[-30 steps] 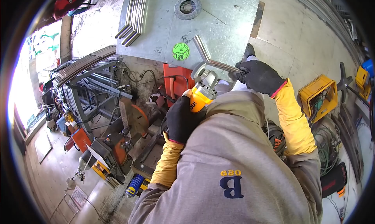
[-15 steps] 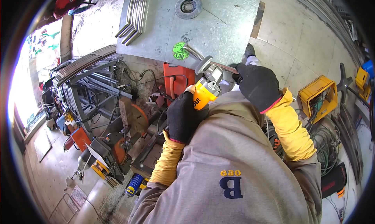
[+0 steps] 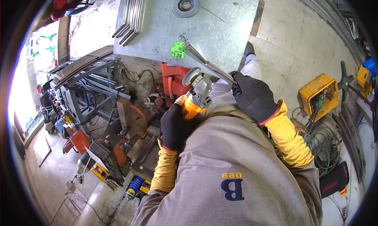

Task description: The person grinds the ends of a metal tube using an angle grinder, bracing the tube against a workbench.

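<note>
My left hand (image 3: 176,125), in a black glove, is wrapped round the yellow body of an angle grinder (image 3: 194,101). The grinder's round disc points up and left, a little apart from a metal tube. My right hand (image 3: 255,97), also gloved in black, grips the lower end of that bent metal tube (image 3: 210,64). The tube's upper end lies over the edge of the metal tabletop (image 3: 157,49), beside a round green sticker (image 3: 178,50). A loose flap disc (image 3: 186,5) and several bent tubes (image 3: 130,18) rest on the tabletop.
An orange-red case (image 3: 173,82) is under the table's near edge. At the left stand a metal rack (image 3: 84,82) and an orange machine (image 3: 118,147), with a blue spray can (image 3: 135,186) nearby. A yellow crate (image 3: 319,96) and cables (image 3: 327,147) lie on the right.
The grinder has moved down and left, away from the tube. My right hand has lowered slightly, and the tube now shows more fully at a steeper slant.
</note>
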`<state>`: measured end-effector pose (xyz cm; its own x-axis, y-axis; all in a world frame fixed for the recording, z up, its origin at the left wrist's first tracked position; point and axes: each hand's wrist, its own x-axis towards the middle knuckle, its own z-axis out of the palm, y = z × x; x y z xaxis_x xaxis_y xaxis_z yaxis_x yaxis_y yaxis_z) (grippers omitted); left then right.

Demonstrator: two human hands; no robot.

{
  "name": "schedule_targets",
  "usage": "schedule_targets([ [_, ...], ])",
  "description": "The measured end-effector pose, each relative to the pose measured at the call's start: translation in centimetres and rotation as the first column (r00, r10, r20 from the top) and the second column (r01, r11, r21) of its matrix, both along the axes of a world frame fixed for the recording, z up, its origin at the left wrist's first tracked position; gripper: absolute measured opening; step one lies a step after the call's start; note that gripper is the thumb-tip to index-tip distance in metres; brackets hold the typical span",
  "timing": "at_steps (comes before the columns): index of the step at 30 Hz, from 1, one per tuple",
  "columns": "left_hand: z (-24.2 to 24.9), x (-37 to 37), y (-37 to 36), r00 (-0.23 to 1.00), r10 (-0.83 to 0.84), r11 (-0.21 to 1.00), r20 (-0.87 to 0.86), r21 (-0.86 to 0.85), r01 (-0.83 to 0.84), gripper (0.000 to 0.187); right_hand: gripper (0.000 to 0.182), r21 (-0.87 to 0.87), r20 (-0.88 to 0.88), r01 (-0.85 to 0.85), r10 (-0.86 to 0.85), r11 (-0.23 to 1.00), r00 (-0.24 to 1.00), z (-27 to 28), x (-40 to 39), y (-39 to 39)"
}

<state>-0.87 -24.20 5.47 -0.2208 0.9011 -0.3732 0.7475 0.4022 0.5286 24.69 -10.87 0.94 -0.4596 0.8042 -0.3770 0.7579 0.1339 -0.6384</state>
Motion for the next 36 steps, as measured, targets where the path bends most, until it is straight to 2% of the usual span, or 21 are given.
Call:
schedule_targets([
  [5,-0.8,-0.4,-0.2,1.0,-0.015,0.999,0.017,0.04,0.014,0.077,0.02,-0.014,-0.111,0.057,-0.058,0.998,0.992,-0.5,-0.1,-0.8],
  [8,-1.4,-0.6,-0.5,0.998,0.016,0.999,0.063,0.051,-0.019,0.077,0.022,0.009,-0.099,0.064,-0.063,0.998,0.993,-0.1,-0.4,-1.0],
  [10,-1.2,-0.6,-0.4,0.998,0.013,0.998,0.066,0.056,-0.017,0.077,0.037,-0.115,0.019,0.088,-0.086,0.99,0.996,0.7,-0.7,-0.8],
  [11,-1.2,-0.6,-0.4,0.998,0.01,0.998,0.068,0.063,-0.014,0.076,0.037,-0.116,0.02,0.086,-0.085,0.99,0.996,0.6,-0.7,-1.0],
  [13,-1.4,-0.9,-0.5,0.997,0.014,0.999,0.082,0.049,-0.018,0.076,0.023,-0.042,-0.138,0.148,-0.152,0.988,0.979,-0.2,-0.7,-1.7],
  [14,-1.5,-1.1,-0.6,0.995,0.017,0.999,0.095,0.035,-0.021,0.075,0.023,-0.042,-0.139,0.146,-0.15,0.988,0.979,-0.3,-0.7,-1.8],
  [17,-2.3,-1.7,-1.1,0.99,0.033,0.999,0.14,0.035,-0.038,0.074,0.025,-0.013,-0.176,0.144,-0.144,0.989,0.974,-1.0,-0.5,-2.1],
  [19,-3.3,-2.1,-1.7,0.983,0.043,0.998,0.18,0.035,-0.05,0.073,0.031,-0.116,-0.263,0.126,-0.152,0.985,0.953,-1.4,-0.3,-2.1],
  [24,-4.0,-2.2,-2.2,0.97,0.069,0.996,0.233,0.042,-0.081,0.071,0.039,-0.123,-0.331,0.101,-0.136,0.987,0.934,-1.7,0.0,-1.9],
  [27,-3.7,-2.1,-1.7,0.987,0.01,0.997,0.158,0.07,-0.022,0.071,0.041,-0.134,-0.332,0.105,-0.145,0.985,0.932,-2.1,0.0,-2.4],
  [29,-3.8,-2.0,-1.6,0.999,-0.036,0.99,0.014,0.138,0.033,0.076,0.041,-0.173,-0.316,0.107,-0.158,0.979,0.936,-2.3,-0.3,-2.8],
  [32,-3.4,-1.6,-1.1,0.996,-0.071,0.984,-0.048,0.158,0.078,0.076,0.039,-0.181,-0.371,0.134,-0.193,0.974,0.908,-2.3,-0.6,-2.9],
  [34,-3.3,-1.2,-0.8,0.994,-0.08,0.978,-0.069,0.188,0.091,0.076,0.036,-0.313,-0.294,0.112,-0.208,0.943,0.933,-1.2,-0.8,-2.3],
  [36,-3.1,-1.0,-0.5,0.992,-0.088,0.971,-0.091,0.216,0.106,0.075,0.035,-0.305,-0.301,0.1,-0.195,0.947,0.933,-1.1,-0.9,-2.1],
])
